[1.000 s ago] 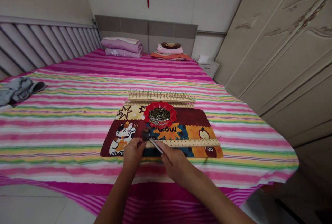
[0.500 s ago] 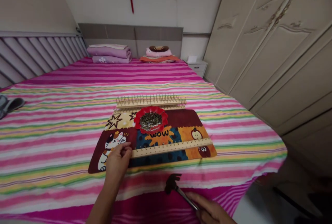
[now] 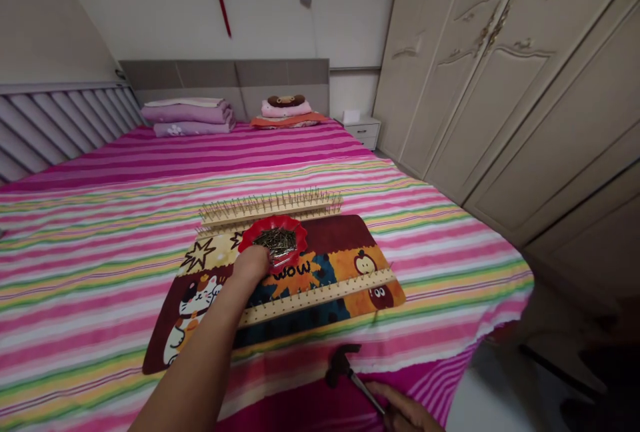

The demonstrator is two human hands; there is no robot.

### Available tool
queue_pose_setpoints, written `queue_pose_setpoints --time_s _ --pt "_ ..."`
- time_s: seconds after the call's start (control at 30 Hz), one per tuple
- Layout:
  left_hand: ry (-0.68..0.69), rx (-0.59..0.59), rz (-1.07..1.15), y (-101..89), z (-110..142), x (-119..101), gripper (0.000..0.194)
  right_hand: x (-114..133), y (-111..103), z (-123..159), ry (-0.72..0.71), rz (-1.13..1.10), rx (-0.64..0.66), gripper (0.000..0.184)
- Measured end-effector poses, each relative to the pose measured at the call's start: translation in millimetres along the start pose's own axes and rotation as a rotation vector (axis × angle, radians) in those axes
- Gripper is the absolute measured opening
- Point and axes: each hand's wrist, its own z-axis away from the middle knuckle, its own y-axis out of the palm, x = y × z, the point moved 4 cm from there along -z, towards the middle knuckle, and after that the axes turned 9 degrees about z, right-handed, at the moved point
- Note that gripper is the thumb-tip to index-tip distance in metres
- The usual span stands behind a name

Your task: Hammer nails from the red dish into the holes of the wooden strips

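L hand (image 3: 254,261) now @ nails (image 3: 280,241) (shiny).

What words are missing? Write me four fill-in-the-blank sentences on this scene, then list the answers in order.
The right hand holds a ____.
The left hand reaches into a bowl whose colour is ____.
Loose metal ____ lie in the bowl.
The word printed on the mat is ____.
Answers: hammer; red; nails; WOW.
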Motion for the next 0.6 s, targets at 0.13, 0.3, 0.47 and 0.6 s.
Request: queue_pose_setpoints --time_s 0.13,0.3,0.47,0.6 --pt "0.010 0.076 -0.034 -2.4 -5.7 -1.3 0.014 7.2 1.4 1.3 0.017 -0.044 -0.040 0.074" --pt "0.082 0.171 -0.073 -5.1 -6.0 -7.6 0.017 7.9 4.4 1.7 0.005 -0.115 -0.047 0.075" --pt "0.172 0.178 -0.011 -7.3 -3.9 -9.6 0.012 8.6 4.1 -0.6 -0.008 -0.081 0.024 0.070" --pt "0.206 0.136 0.144 -16.2 0.7 2.3 0.010 12.0 5.8 3.5 0.074 -0.128 -0.062 0.063"
